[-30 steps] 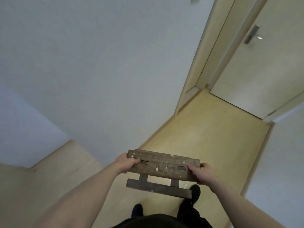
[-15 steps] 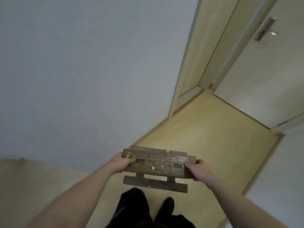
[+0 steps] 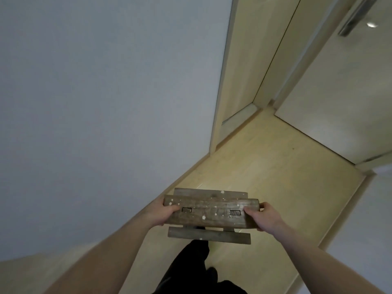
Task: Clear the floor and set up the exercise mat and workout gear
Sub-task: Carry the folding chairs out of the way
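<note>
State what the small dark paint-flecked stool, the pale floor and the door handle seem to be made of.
Small dark stool: rough unfinished wood; grain and mortise slots show, with white flecks. Pale floor: probably wood-look laminate or vinyl; smooth, slight sheen. Door handle: likely brushed metal; grey with a highlight.

Pale wooden floor [image 3: 275, 166]; a dark-socked foot [image 3: 212, 273] stands on it

Bare floor [image 3: 275, 166] lies open ahead; wall [image 3: 106, 102] hems the left (shut door [image 3: 339, 92] beyond).
</note>
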A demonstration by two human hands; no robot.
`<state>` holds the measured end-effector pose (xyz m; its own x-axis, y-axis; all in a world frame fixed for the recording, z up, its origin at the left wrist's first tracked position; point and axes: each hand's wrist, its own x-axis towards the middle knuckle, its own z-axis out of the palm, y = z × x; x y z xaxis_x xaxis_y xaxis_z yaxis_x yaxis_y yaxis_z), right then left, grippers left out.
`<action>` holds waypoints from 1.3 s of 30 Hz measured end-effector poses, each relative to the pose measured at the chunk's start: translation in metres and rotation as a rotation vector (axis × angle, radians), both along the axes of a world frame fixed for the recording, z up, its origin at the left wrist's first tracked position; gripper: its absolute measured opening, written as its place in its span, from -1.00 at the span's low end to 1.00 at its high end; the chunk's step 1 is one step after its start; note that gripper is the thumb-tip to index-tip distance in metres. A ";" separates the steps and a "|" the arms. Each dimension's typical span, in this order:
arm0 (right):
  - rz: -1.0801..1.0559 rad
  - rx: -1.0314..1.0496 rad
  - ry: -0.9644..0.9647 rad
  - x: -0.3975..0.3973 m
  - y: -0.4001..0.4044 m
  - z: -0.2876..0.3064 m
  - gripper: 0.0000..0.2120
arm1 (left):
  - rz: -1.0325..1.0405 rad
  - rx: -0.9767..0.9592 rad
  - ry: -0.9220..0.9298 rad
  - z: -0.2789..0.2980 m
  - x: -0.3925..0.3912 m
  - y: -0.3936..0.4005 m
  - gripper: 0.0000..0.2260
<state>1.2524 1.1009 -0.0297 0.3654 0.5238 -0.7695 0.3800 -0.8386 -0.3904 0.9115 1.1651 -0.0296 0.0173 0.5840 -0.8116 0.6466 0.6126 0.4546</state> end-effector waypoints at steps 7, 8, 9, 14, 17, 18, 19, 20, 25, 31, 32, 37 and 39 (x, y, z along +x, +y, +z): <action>-0.064 -0.044 -0.009 0.048 0.062 -0.059 -0.60 | -0.006 -0.086 -0.024 -0.053 0.064 0.080 -0.82; -0.067 -0.062 -0.009 0.054 0.068 -0.068 -0.60 | -0.007 -0.097 -0.025 -0.061 0.072 0.089 -0.79; -0.074 -0.077 -0.011 0.063 0.075 -0.084 -0.60 | -0.003 -0.106 -0.032 -0.076 0.082 0.099 -0.77; -0.057 -0.117 0.006 0.091 0.106 -0.153 -0.60 | 0.011 -0.099 -0.059 -0.143 0.115 0.131 -0.89; -0.022 -0.129 0.010 0.105 0.128 -0.199 -0.62 | 0.008 -0.092 -0.037 -0.185 0.128 0.141 -0.92; -0.008 -0.129 0.001 0.107 0.136 -0.209 -0.63 | 0.022 -0.091 -0.025 -0.194 0.130 0.145 -0.88; 0.006 -0.130 -0.003 0.112 0.144 -0.229 -0.64 | 0.024 -0.084 -0.011 -0.213 0.136 0.151 -0.85; 0.015 -0.140 -0.003 0.116 0.150 -0.249 -0.63 | 0.008 -0.093 0.004 -0.235 0.140 0.157 -0.84; -0.010 -0.182 0.011 0.130 0.168 -0.337 -0.52 | -0.059 -0.088 0.019 -0.323 0.156 0.187 -0.83; -0.118 -0.231 0.063 0.135 0.169 -0.426 -0.55 | -0.180 -0.053 0.024 -0.414 0.173 0.226 -0.96; -0.145 -0.237 0.070 0.135 0.168 -0.439 -0.59 | -0.204 -0.043 0.027 -0.428 0.178 0.232 -0.96; -0.314 -0.295 0.124 0.134 0.166 -0.503 -0.55 | -0.252 0.042 0.027 -0.494 0.202 0.261 -0.94; -0.366 -0.332 0.160 0.130 0.164 -0.522 -0.56 | -0.293 0.047 0.033 -0.516 0.208 0.271 -0.77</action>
<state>1.3826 1.2654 -0.5518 0.3433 0.1020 -0.9337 -0.0045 -0.9939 -0.1103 1.1192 1.4363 -0.5458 0.1648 0.5947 -0.7868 0.8074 0.3768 0.4539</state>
